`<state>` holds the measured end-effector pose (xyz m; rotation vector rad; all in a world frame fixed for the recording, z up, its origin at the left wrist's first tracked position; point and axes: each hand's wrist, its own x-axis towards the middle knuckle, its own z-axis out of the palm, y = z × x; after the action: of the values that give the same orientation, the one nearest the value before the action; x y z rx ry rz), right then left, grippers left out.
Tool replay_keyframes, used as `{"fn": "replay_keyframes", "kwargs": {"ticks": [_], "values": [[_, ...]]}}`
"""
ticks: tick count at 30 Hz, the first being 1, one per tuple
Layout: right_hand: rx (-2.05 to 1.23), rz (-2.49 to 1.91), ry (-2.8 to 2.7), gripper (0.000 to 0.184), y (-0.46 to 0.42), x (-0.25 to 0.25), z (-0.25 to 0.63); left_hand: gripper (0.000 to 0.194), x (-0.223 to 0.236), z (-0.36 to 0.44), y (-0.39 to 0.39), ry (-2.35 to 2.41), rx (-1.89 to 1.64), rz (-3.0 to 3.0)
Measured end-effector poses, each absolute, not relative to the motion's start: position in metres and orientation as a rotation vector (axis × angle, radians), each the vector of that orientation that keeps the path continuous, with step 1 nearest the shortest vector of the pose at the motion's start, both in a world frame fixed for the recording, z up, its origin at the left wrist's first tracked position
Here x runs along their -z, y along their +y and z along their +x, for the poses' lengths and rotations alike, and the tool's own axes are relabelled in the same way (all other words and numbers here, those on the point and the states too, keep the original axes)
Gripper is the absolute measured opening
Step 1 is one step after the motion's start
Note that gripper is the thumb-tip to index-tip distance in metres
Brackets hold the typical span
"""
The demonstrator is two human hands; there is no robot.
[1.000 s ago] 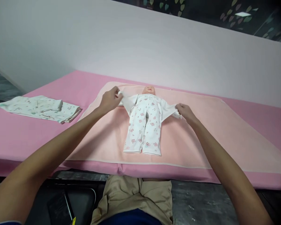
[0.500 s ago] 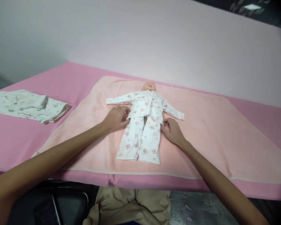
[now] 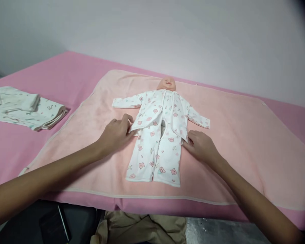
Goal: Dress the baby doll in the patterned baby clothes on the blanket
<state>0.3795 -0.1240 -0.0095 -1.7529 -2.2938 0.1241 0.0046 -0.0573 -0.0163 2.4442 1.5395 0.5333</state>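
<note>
Your left hand (image 3: 115, 135) and right hand (image 3: 202, 145) pinch the shirt's (image 3: 152, 110) lower corners. The doll (image 3: 167, 84) lies face-up on the blanket (image 3: 228, 149), shirt and trousers (image 3: 144, 157) already in place, the shirt's front parted at the hem.

Left of me, folded patterned fabric (image 3: 49, 110) lies on the pink cover (image 3: 73, 74). Below, a black surface (image 3: 80, 220) bears a flat dark object (image 3: 51, 225) (too dim for me to name). Beyond, a pale wall (image 3: 167, 37).

Head cam, fwd & down, close.
</note>
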Motion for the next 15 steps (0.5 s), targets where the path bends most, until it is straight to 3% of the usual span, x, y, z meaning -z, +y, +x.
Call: {"fn": "replay_keyframes", "kwargs": {"ticks": [4,8,12,15], "values": [[-0.119,-1.677,-2.230,0.036,-0.134,0.009,0.372,0.026,0.011,0.005,-0.064,1.529,-0.478,2.508],[-0.245,-1.588,-2.054,0.015,-0.132,-0.027,0.366,0.037,-0.027,0.014,-0.060,1.375,-0.587,2.440],[-0.271,-1.607,-1.946,0.033,-0.092,-0.058,0.338,0.030,-0.067,0.053,-0.026,1.234,-0.725,2.383],[-0.360,-1.796,-2.059,0.043,-0.053,-0.070,0.317,0.031,-0.085,0.083,0.009,1.230,-0.503,2.245]]}}
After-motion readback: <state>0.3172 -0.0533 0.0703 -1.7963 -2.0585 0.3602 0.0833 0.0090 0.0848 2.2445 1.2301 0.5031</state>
